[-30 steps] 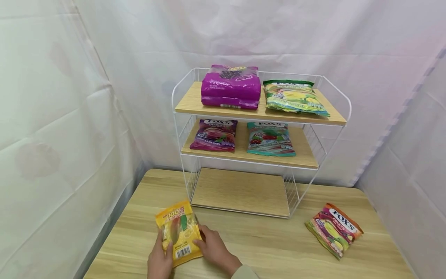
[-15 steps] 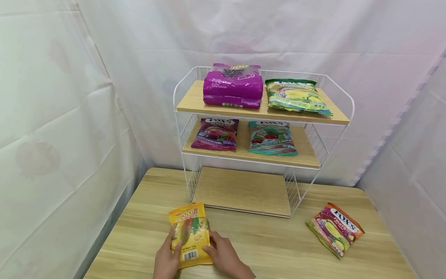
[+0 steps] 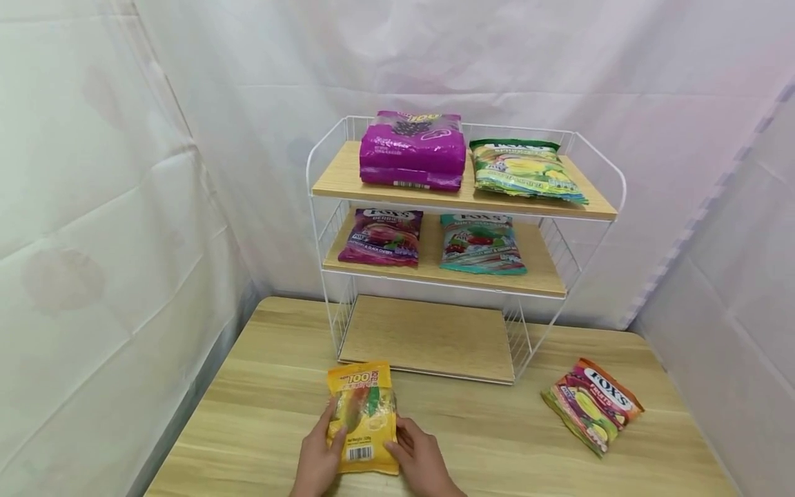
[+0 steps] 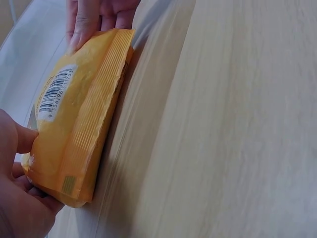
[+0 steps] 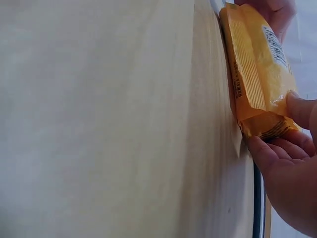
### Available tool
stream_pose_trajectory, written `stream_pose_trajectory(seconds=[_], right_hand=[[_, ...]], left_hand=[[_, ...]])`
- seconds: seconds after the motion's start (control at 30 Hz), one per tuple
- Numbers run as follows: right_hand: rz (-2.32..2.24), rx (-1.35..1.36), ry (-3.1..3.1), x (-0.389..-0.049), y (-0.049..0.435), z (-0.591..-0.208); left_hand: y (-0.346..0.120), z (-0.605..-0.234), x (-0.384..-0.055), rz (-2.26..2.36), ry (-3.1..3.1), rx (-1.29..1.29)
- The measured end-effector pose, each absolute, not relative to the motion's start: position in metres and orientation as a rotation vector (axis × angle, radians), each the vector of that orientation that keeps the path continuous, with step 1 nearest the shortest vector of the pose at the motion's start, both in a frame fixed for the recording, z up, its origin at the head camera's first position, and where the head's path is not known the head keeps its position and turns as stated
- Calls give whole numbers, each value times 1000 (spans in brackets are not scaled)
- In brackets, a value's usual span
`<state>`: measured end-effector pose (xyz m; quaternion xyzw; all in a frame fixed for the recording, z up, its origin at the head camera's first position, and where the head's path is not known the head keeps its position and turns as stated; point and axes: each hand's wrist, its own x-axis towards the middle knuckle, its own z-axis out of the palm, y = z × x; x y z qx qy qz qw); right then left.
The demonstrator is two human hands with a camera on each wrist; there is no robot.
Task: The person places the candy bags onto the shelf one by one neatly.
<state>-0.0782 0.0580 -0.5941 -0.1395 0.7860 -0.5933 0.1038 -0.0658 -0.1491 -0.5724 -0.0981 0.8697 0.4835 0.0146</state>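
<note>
A yellow candy bag point(image 3: 363, 424) with a mango picture and a barcode lies at the front of the table, in front of the rack. My left hand point(image 3: 319, 455) grips its left side, thumb on top. On the opposite side my right hand point(image 3: 424, 457) pinches the edge, its thumb above and fingers point(image 5: 285, 148) curled underneath. In the right wrist view a second orange edge shows beneath the top layer, by the fingertips. The left wrist view has the bag's ribbed end seam close over the wood.
Behind stands a white wire rack with three wooden shelves point(image 3: 428, 338). Two purple bags point(image 3: 413, 152) are stacked on top beside green bags point(image 3: 522, 169). The middle shelf holds a berry bag point(image 3: 384, 238) and a teal bag point(image 3: 481, 245). A fruits bag point(image 3: 593, 406) lies right on the table.
Both hands have moved the yellow bag to the right and turned it straighter, its top now close to the rack's front. The other bags have stayed put.
</note>
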Motion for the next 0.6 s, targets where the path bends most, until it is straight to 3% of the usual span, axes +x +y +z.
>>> stream_pose_trajectory(seconds=[0.6], right_hand=[[-1829,-193,2338,-58,106,-595]], left_hand=[[-102,-580,-70,1656,2614,-86]])
